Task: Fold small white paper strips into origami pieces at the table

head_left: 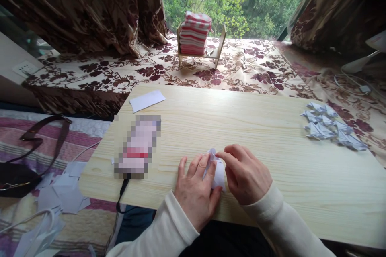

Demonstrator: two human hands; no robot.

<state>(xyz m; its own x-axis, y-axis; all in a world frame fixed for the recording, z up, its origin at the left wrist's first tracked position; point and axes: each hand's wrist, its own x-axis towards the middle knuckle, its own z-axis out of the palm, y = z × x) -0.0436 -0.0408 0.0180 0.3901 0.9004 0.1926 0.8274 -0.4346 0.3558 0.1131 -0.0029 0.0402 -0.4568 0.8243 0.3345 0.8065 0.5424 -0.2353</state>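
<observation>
A small white sheet of folded paper [219, 176] lies on the wooden table near its front edge, partly covered by my hands. My left hand [196, 190] rests flat over the paper's left side, its fingers spread and pressing down. From the right, my right hand [247, 174] is closed at the paper's upper end, with the index fingertip on a raised, curled fold [212, 153] and the other fingers bent in. Its thumb is partly hidden.
A blurred-out phone [137, 146] with a black cable lies left of my hands. Behind it is a white paper strip [147, 100]. Several folded paper pieces [330, 125] cluster at the table's right. Loose paper sheets [64, 192] lie on the bed at left. A small rack [221, 48] holds striped cloths.
</observation>
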